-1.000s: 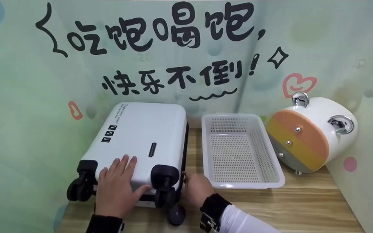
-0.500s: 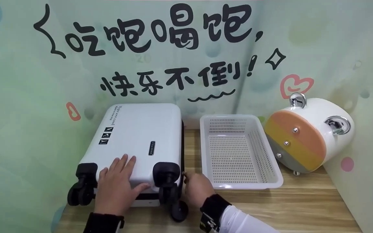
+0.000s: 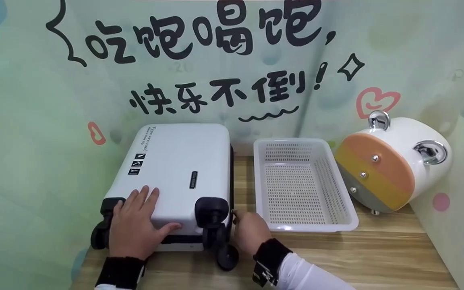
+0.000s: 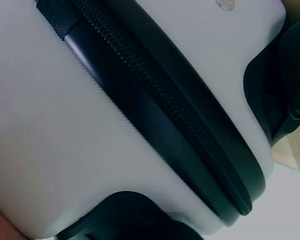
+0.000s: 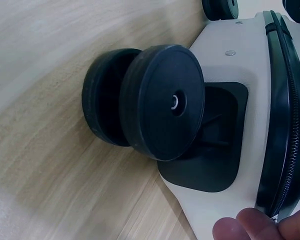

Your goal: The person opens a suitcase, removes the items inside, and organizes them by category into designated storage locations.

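A white hard-shell suitcase (image 3: 171,157) lies flat on the wooden table, its black wheels towards me. My left hand (image 3: 134,225) rests on the near end of its upper shell, fingers spread and thumb out over the edge. At the suitcase's near right corner, my right hand (image 3: 252,232) pinches the small metal zipper pull (image 5: 275,218) between thumb and fingers. The black zipper (image 5: 292,145) runs along the suitcase's side, its teeth meshed where they show in the right wrist view. In the left wrist view the zipper band (image 4: 175,107) crosses the wheeled end.
A white perforated plastic basket (image 3: 258,181) stands right of the suitcase, close to my right hand. Beyond it sits a white rounded container (image 3: 421,133) with a striped front and chrome fittings. Suitcase wheels (image 3: 228,255) jut out between my hands. A printed backdrop (image 3: 236,133) hangs behind.
My left hand has slid slightly left on the shell. The suitcase has turned slightly, its far end to the left. My right hand stays at the near right corner. The head view shifted slightly.
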`<move>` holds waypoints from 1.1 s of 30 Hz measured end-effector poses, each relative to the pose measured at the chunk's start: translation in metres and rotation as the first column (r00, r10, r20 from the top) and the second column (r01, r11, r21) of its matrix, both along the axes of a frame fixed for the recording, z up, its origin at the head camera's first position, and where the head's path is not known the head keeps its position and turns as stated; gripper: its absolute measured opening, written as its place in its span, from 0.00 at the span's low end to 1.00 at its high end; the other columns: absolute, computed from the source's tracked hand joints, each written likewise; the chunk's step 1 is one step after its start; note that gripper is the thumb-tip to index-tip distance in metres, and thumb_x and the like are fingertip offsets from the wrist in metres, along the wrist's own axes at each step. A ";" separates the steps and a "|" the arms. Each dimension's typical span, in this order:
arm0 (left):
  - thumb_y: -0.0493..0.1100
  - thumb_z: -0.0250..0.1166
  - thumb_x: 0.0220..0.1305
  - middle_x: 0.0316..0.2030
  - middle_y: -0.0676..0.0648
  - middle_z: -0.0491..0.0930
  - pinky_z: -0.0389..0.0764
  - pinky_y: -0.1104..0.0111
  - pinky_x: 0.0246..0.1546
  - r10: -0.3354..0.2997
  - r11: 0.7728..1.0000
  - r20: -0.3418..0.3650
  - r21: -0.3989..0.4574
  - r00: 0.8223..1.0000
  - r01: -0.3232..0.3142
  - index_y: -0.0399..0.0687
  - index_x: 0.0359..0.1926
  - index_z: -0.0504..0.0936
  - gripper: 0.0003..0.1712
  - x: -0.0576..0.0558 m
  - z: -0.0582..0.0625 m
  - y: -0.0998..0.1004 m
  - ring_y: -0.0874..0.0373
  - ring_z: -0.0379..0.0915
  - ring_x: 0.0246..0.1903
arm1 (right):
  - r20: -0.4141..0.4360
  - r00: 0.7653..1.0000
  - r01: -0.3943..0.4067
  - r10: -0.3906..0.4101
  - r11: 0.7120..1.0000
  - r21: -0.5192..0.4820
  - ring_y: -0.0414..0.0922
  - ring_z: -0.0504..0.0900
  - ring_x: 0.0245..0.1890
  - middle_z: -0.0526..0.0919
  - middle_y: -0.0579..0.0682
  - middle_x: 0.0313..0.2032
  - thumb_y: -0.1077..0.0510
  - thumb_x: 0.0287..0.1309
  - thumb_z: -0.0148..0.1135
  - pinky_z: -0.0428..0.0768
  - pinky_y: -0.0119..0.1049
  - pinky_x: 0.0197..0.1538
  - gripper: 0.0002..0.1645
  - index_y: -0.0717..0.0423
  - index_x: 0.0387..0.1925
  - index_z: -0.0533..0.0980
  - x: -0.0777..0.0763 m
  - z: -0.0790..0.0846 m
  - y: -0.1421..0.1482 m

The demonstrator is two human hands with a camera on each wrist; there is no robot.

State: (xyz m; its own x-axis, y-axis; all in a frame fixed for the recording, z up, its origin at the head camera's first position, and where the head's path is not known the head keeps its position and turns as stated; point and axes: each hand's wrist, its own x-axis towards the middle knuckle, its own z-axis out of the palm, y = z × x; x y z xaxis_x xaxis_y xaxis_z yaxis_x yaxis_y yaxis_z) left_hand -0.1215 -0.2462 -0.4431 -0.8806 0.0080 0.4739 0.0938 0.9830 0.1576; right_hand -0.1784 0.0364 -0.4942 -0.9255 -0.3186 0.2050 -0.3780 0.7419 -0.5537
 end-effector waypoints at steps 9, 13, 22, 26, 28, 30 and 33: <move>0.86 0.57 0.43 0.65 0.35 0.69 0.54 0.35 0.60 0.046 0.999 0.010 -0.004 0.999 -0.046 0.42 0.67 0.72 0.63 0.002 -0.001 0.009 0.36 0.59 0.65 | 0.000 1.000 -0.010 0.010 1.000 -0.008 0.45 0.81 0.27 0.81 0.42 0.26 0.68 0.54 0.57 0.79 0.39 0.32 0.12 0.57 0.39 0.82 0.002 -0.003 0.002; 0.86 0.57 0.43 0.65 0.35 0.68 0.54 0.36 0.60 0.063 0.998 0.005 -0.001 0.998 -0.063 0.42 0.67 0.72 0.64 0.002 -0.002 0.014 0.36 0.59 0.65 | 0.017 1.000 -0.008 0.008 1.000 -0.008 0.44 0.81 0.27 0.81 0.41 0.27 0.68 0.55 0.57 0.79 0.38 0.32 0.13 0.57 0.40 0.82 0.001 -0.001 0.004; 0.87 0.55 0.43 0.66 0.35 0.67 0.53 0.36 0.61 0.091 0.996 0.014 0.008 0.996 -0.091 0.42 0.67 0.71 0.64 0.001 -0.003 0.021 0.37 0.57 0.66 | -0.001 1.000 0.000 0.000 1.000 -0.003 0.43 0.81 0.25 0.81 0.40 0.25 0.68 0.57 0.55 0.79 0.38 0.31 0.12 0.57 0.38 0.82 0.002 0.000 0.008; 0.86 0.56 0.43 0.66 0.35 0.67 0.53 0.36 0.61 0.102 0.995 0.020 0.011 0.995 -0.102 0.42 0.68 0.71 0.64 0.002 -0.002 0.023 0.38 0.57 0.66 | -0.035 0.999 -0.003 0.003 1.000 -0.003 0.44 0.81 0.25 0.81 0.41 0.24 0.68 0.57 0.55 0.79 0.39 0.31 0.11 0.58 0.37 0.82 0.003 -0.002 0.009; 0.86 0.56 0.43 0.66 0.35 0.67 0.53 0.36 0.61 0.105 0.994 0.021 0.016 0.994 -0.105 0.42 0.68 0.71 0.64 0.002 -0.002 0.023 0.38 0.57 0.66 | -0.050 0.999 -0.009 0.009 1.000 -0.004 0.44 0.82 0.25 0.81 0.41 0.24 0.69 0.56 0.55 0.80 0.39 0.31 0.11 0.59 0.36 0.82 0.004 -0.003 0.009; 0.86 0.56 0.43 0.66 0.35 0.67 0.53 0.35 0.61 0.107 0.994 0.023 0.015 0.994 -0.107 0.42 0.68 0.71 0.64 0.002 -0.002 0.024 0.38 0.57 0.67 | -0.060 0.998 -0.009 0.009 1.000 -0.007 0.44 0.81 0.25 0.81 0.41 0.23 0.69 0.56 0.55 0.80 0.39 0.31 0.11 0.59 0.35 0.82 0.005 -0.003 0.009; 0.86 0.56 0.43 0.67 0.35 0.66 0.52 0.35 0.61 0.110 0.994 0.034 0.017 0.993 -0.110 0.42 0.68 0.70 0.64 0.002 -0.002 0.024 0.37 0.56 0.67 | -0.055 0.998 -0.015 0.014 1.000 -0.009 0.43 0.81 0.23 0.80 0.41 0.22 0.69 0.56 0.54 0.79 0.39 0.30 0.10 0.57 0.32 0.82 0.007 -0.003 0.009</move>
State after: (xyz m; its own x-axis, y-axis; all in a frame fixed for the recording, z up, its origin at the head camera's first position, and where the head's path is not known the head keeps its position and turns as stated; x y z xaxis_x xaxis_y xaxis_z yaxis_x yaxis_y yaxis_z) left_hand -0.1194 -0.2222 -0.4450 -0.8909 -0.0984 0.4433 -0.0203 0.9839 0.1776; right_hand -0.1717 0.0456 -0.4969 -0.9080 -0.3295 0.2587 -0.4188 0.7308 -0.5390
